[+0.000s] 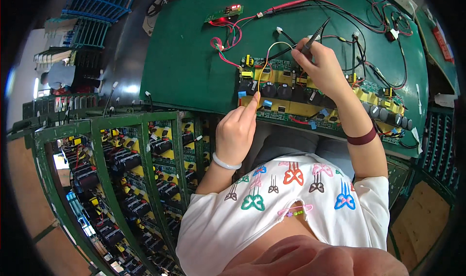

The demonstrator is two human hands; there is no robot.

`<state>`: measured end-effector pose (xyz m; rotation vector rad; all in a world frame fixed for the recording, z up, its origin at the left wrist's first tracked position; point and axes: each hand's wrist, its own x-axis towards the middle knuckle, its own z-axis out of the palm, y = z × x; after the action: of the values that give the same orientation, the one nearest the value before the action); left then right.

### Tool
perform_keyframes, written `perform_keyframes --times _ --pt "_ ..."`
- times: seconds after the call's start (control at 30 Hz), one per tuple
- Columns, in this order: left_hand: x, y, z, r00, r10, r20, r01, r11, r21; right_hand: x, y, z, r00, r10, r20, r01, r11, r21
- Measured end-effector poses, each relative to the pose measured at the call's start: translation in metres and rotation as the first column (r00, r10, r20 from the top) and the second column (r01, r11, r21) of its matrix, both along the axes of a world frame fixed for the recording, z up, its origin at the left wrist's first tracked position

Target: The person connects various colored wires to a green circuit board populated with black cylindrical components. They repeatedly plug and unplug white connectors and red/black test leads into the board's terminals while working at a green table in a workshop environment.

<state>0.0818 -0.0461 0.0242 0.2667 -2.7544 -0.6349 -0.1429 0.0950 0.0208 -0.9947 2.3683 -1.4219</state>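
A long green circuit board (286,106), with yellow parts and black cylindrical capacitors, lies along the near edge of the green table. My left hand (237,128) reaches to the board's left part, thumb and index finger closed on a thin yellow wire (262,74). That wire arches up toward my right hand (321,64). Above the middle of the board, my right hand grips a dark pen-shaped test probe (315,37), its pointed end tilted up and away to the right. The board's surface under the right hand is partly hidden.
A small green board with a lit red display (234,8) sits at the back, wired in red. A red test probe (286,5) and black cables (400,47) lie behind. At left stands a green metal rack (97,145) packed with similar boards. Another person (63,76) is far left.
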Motion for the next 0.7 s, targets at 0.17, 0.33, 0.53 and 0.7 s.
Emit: perform_keyframes --times 0.17,0.33,0.53,0.7 --pt "-0.0007 0.0002 0.0003 1.0 -0.005 0.004 0.005 1.0 -0.004 -0.0004 0.0008 -0.002 1.0 0.021 -0.011 -0.021 1.0 -0.001" --pt "-0.0026 0.0006 0.002 1.0 -0.005 -0.013 0.005 1.0 0.001 -0.0036 0.0007 -0.0037 0.998 0.038 -0.047 -0.039 0.999 -0.006" --pt "-0.001 -0.0002 0.0009 0.998 -0.022 -0.057 0.021 1.0 -0.015 -0.0017 0.0004 -0.003 1.0 0.017 -0.023 -0.017 1.0 -0.002" --pt "0.0011 -0.0004 0.0021 1.0 -0.022 0.002 0.022 0.999 -0.041 0.0005 -0.0015 -0.0013 1.0 0.01 -0.015 -0.01 1.0 -0.019"
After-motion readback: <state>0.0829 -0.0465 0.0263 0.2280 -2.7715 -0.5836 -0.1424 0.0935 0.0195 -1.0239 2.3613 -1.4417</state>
